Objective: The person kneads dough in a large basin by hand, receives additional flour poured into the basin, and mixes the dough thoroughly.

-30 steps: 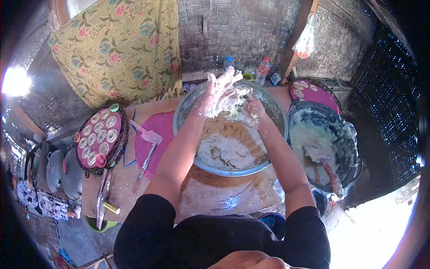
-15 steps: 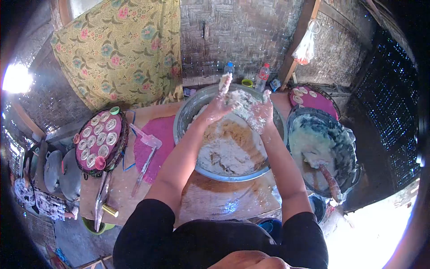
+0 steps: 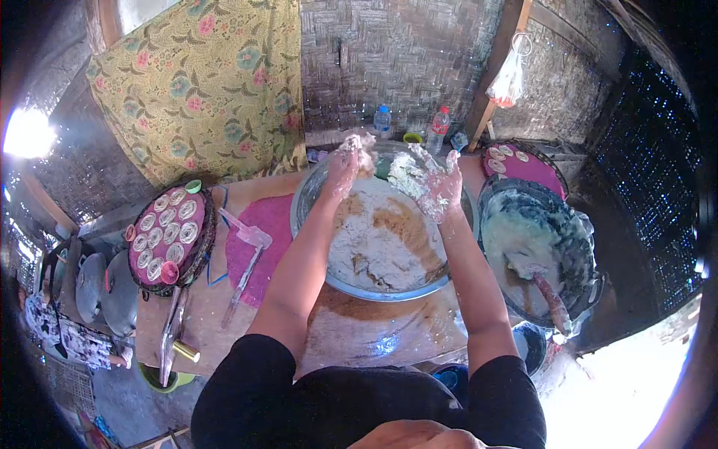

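While powder heaps in a round metal basin | right fingers spread (dough clinging) | left fingers: cannot tell

woven wall beyond the hands | floral cloth hung to their left | slanting wooden post to their right | dark, light-speckled wall farther right | wooden counter below them | grey floor low on their left | white glare far left

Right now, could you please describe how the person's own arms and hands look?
The sleeves are short and black, and the forearms are bare. The left hand and right hand are ungloved, their fingers smeared whitish.
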Motion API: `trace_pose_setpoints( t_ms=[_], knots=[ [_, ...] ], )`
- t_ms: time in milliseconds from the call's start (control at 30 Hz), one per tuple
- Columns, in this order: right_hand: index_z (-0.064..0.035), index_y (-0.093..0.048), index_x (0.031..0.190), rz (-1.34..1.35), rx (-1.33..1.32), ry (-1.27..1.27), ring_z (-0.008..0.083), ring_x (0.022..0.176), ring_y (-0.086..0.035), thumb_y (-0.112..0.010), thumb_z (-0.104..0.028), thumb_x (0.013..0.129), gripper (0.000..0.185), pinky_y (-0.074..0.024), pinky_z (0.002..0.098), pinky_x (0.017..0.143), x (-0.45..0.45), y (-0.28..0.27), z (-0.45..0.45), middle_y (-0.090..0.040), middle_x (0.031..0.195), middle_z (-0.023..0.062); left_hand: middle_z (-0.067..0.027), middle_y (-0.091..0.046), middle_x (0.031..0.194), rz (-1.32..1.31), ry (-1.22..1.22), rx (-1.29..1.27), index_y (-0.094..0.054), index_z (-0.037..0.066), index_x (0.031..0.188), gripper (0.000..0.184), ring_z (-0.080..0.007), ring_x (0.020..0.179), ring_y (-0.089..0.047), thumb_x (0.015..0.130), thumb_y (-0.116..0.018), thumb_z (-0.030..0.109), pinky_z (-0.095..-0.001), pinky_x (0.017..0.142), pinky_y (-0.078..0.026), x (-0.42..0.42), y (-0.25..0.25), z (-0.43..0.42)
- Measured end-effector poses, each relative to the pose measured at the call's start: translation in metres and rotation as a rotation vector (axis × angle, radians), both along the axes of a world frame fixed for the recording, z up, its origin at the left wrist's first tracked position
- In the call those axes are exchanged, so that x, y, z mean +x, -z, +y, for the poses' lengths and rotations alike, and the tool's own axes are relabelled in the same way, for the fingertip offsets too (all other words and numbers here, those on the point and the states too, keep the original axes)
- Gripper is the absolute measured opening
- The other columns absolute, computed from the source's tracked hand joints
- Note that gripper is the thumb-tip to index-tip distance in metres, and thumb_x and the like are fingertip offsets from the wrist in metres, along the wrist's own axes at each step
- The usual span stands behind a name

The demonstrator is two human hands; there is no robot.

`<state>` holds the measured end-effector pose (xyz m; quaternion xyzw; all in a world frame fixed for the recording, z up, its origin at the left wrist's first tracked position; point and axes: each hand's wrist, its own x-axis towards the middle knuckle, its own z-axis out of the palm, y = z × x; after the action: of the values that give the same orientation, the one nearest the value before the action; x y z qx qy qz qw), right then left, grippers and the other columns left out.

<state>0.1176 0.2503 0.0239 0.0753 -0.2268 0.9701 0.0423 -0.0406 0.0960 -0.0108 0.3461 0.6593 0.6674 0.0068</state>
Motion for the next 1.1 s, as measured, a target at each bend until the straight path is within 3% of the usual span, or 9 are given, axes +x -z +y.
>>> trace_pose_setpoints(
  t_ms=[100, 167, 200, 367, 533, 633, 733, 967, 1100],
  knots=[
    [0.0015, -0.042, 0.12, 0.006, 0.009, 0.03, 0.0348, 0.105, -0.049, -0.039, -0.064, 0.077, 0.078, -0.0382, 0.0472, 0.092, -0.003, 0.003, 0.004, -0.05, 0.114, 0.0209, -0.0081, -0.057, 0.107, -0.339, 0.138, 0.01, -0.049, 0.003, 0.117, 0.066, -0.0137, 0.096, -0.054, 0.088, -0.017, 0.053, -0.0282, 0.08, -0.043, 0.019, -0.013, 0.006],
    [0.0028, -0.043, 0.118, -0.003, 0.066, 0.092, 0.0333, 0.103, -0.051, -0.038, -0.063, 0.079, 0.077, -0.0404, 0.0451, 0.09, -0.012, 0.011, 0.012, -0.052, 0.111, 0.0201, -0.0077, -0.051, 0.115, -0.385, 0.349, 0.172, -0.043, 0.001, 0.121, 0.056, -0.0159, 0.099, -0.05, 0.087, -0.039, 0.046, -0.0288, 0.085, -0.04, 0.028, -0.025, 0.007],
    [0.0042, -0.045, 0.117, -0.013, 0.123, 0.156, 0.0317, 0.1, -0.053, -0.036, -0.062, 0.08, 0.076, -0.0425, 0.0431, 0.088, -0.015, 0.017, 0.017, -0.054, 0.109, 0.0194, -0.0085, -0.051, 0.114, -0.06, 0.256, 0.049, -0.042, 0.001, 0.121, 0.046, -0.0132, 0.097, -0.05, 0.086, -0.051, 0.029, -0.0266, 0.082, -0.042, 0.042, -0.037, 0.0],
    [0.0041, -0.047, 0.114, -0.067, 0.107, 0.24, 0.0294, 0.092, -0.057, -0.035, -0.059, 0.082, 0.072, -0.0455, 0.0404, 0.083, -0.005, 0.006, 0.007, -0.057, 0.102, 0.0175, -0.0129, -0.051, 0.115, -0.221, 0.424, 0.21, -0.041, -0.001, 0.121, 0.045, -0.0179, 0.099, -0.053, 0.079, -0.055, 0.001, -0.0297, 0.084, -0.045, 0.028, -0.013, 0.008],
    [0.0061, -0.047, 0.113, -0.046, 0.137, 0.239, 0.0292, 0.091, -0.057, -0.034, -0.057, 0.084, 0.071, -0.0461, 0.0395, 0.083, -0.008, 0.008, 0.009, -0.058, 0.101, 0.017, -0.0112, -0.048, 0.12, -0.307, 0.433, 0.214, -0.032, 0.002, 0.129, 0.048, -0.0181, 0.105, -0.05, 0.088, -0.046, 0.021, -0.0307, 0.088, -0.043, 0.034, -0.022, -0.001],
    [0.0055, -0.048, 0.112, -0.041, 0.13, 0.234, 0.0285, 0.09, -0.058, -0.035, -0.056, 0.084, 0.068, -0.0471, 0.0391, 0.081, -0.009, 0.01, 0.008, -0.058, 0.1, 0.0165, -0.0106, -0.048, 0.12, -0.379, 0.444, 0.272, -0.038, 0.002, 0.126, 0.045, -0.0179, 0.111, -0.045, 0.091, -0.038, 0.031, -0.0305, 0.093, -0.037, 0.032, -0.021, 0.005],
    [0.0034, -0.05, 0.108, -0.061, 0.115, 0.271, 0.0272, 0.088, -0.059, -0.037, -0.054, 0.084, 0.063, -0.0489, 0.0388, 0.078, -0.013, 0.013, 0.01, -0.059, 0.099, 0.0154, -0.0097, -0.046, 0.123, -0.25, 0.326, 0.116, -0.034, 0.003, 0.129, 0.054, -0.0187, 0.114, -0.043, 0.091, -0.031, 0.041, -0.0312, 0.099, -0.03, 0.022, -0.015, 0.005],
    [0.0007, -0.05, 0.107, -0.112, 0.25, 0.321, 0.0235, 0.082, -0.06, -0.042, -0.051, 0.084, 0.057, -0.0506, 0.0373, 0.072, -0.038, 0.057, 0.052, -0.06, 0.095, 0.0129, -0.01, -0.044, 0.125, -0.381, 0.472, 0.265, -0.032, 0.004, 0.13, 0.071, -0.0206, 0.116, -0.04, 0.087, -0.014, 0.057, -0.0308, 0.099, -0.027, 0.009, 0.0, 0.007],
    [0.0011, -0.049, 0.108, -0.035, 0.137, 0.342, 0.0221, 0.081, -0.06, -0.041, -0.052, 0.084, 0.059, -0.05, 0.036, 0.072, -0.017, 0.021, 0.012, -0.059, 0.094, 0.0126, -0.0151, -0.036, 0.131, -0.235, 0.275, -0.14, -0.024, 0.002, 0.132, 0.082, -0.0252, 0.122, -0.032, 0.082, -0.009, 0.065, -0.032, 0.1, -0.023, -0.016, 0.029, 0.006]
  ],
)
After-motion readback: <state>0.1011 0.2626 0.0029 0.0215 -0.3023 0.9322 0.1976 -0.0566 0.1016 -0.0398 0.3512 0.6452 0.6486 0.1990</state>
